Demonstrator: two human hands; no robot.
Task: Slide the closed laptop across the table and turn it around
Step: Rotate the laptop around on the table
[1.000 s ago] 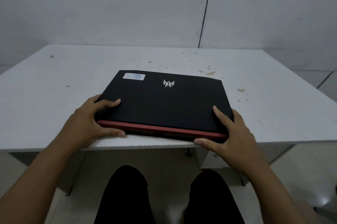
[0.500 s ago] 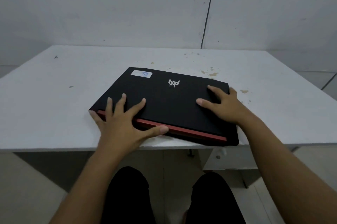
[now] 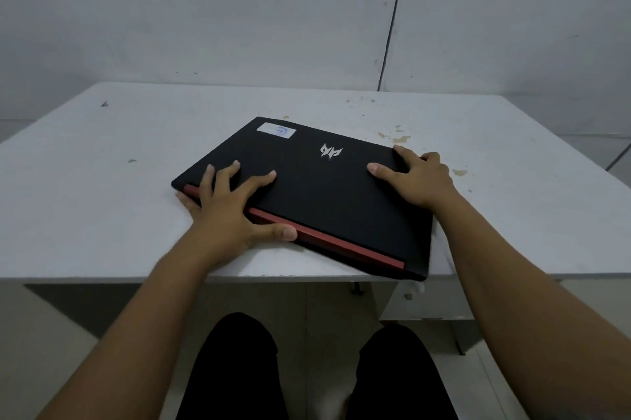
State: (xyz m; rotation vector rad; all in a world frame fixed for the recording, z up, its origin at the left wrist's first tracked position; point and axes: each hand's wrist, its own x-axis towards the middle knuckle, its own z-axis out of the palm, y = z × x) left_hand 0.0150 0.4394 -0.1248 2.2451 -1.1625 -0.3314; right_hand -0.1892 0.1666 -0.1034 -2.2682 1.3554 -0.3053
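Observation:
A closed black laptop (image 3: 317, 190) with a silver logo, a white sticker and a red strip along its near edge lies skewed on the white table (image 3: 102, 201). Its near right corner juts over the table's front edge. My left hand (image 3: 228, 211) lies flat on the near left part of the lid, fingers spread, thumb along the red strip. My right hand (image 3: 415, 177) presses on the far right corner, fingers curled over the right edge.
The table carries brownish stains (image 3: 396, 137) behind the laptop's far right corner. A grey wall rises just behind the table. My knees in black trousers (image 3: 239, 368) sit below the front edge, and a table leg (image 3: 457, 334) stands at lower right.
The laptop has turned clockwise and its right corner now overhangs the front edge. Both hands went from gripping the near corners onto the lid; the right hand reached the far right corner.

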